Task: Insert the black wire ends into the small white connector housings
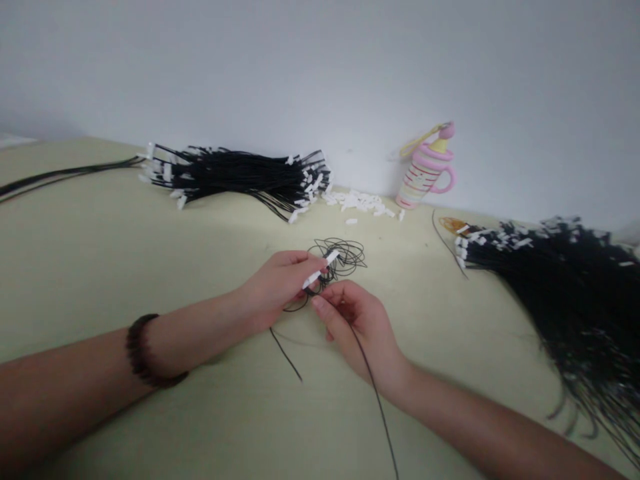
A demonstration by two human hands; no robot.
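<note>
Near the middle of the table, my left hand (273, 287) is closed on a white plastic connector (312, 279), with its thumb along the side. Another white connector (333, 256) shows just beyond the thumb tip. Close by on the right, my right hand (360, 323) pinches a thin black cord (373, 380) right beside the connector. From there the cord runs down over the palm toward the bottom edge. A loose tangle of thin black cord (350, 257) lies behind the fingers. One short cord end (287, 357) hangs below my left hand.
A bundle of black cords (230, 173) with white ends lies along the wall, beside a scatter of white connectors (357, 201). A pink striped bottle-shaped ornament (423, 173) leans by the wall. A large heap of black cords (565, 287) covers the right side.
</note>
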